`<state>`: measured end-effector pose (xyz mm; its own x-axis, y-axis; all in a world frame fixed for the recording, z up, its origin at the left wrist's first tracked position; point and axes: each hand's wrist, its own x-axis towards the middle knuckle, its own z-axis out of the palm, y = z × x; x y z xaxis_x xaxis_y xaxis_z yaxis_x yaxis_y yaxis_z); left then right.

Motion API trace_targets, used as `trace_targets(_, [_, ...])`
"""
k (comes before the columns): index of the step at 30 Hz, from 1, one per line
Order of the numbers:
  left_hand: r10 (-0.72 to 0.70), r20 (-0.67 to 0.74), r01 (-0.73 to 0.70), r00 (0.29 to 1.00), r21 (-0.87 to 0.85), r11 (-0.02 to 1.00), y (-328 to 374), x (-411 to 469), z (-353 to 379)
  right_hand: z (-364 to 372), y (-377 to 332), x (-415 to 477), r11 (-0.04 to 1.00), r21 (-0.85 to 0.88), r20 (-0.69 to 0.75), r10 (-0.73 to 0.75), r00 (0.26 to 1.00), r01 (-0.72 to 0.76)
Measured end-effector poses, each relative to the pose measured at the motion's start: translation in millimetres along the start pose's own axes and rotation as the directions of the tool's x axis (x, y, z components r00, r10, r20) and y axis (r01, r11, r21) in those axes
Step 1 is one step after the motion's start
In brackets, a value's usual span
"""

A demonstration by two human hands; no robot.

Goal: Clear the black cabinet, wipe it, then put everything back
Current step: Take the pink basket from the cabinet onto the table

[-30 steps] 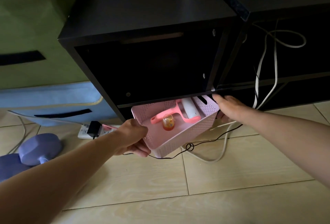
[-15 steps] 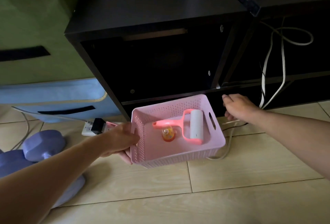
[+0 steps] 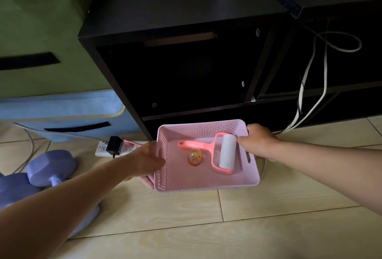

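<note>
1. Our left arm reaches in from the near left; our left hand [image 3: 144,160] grips the left wall of the pink basket [image 3: 203,130], fingers curled underneath.
2. Our right arm stretches in from the right; our right hand [image 3: 259,143] clasps its far right corner.

Hidden fingers, dark shelves, cropped edges

The left hand [image 3: 144,160] has most of its fingers hidden under the basket [image 3: 206,187], and the right hand [image 3: 258,143] covers its far right corner. The cabinet [image 3: 186,6] runs off the top and right edges, its inside too dark to read. The orange thing [image 3: 195,156] is too small to name. The dumbbell [image 3: 51,168] is cut off at the left.
</note>
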<state>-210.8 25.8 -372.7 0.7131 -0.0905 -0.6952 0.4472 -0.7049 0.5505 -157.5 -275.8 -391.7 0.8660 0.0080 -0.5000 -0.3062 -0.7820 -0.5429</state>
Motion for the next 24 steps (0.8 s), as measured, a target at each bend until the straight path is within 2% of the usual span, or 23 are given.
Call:
trace_targets(5, [-0.059,0.047,0.054,0.997,0.101,0.993,-3.9,1.8,0.8,18.4,2.3,-8.4,0.993,0.059,0.151,0.096,0.984,-0.106])
trace_targets(9, [-0.075,0.043,0.068,0.996,0.154,0.986,-15.4,-2.3,-6.4,30.2,0.9,-13.8,0.989,0.099,0.212,0.090,0.973,-0.113])
trace_targets(14, [-0.083,0.035,0.075,0.996,0.188,0.979,-24.4,-17.7,-18.0,47.0,-8.1,-15.2,0.991,0.116,0.145,0.043,0.988,-0.061])
trace_targets(18, [-0.039,-0.062,0.052,0.997,0.219,0.974,-21.6,-37.2,-38.3,36.1,-37.0,-28.3,0.999,0.054,0.090,-0.007,0.996,0.002])
trace_targets(21, [-0.034,-0.137,0.077,0.990,0.317,0.945,-9.7,-70.5,-58.8,17.8,-69.3,-55.9,1.000,0.027,0.040,0.008,0.999,-0.009])
trace_targets(24, [-0.051,-0.189,0.115,0.981,0.350,0.930,6.8,-120.4,-83.7,-8.7,-107.9,-105.2,0.998,0.039,0.067,0.044,0.997,-0.047])
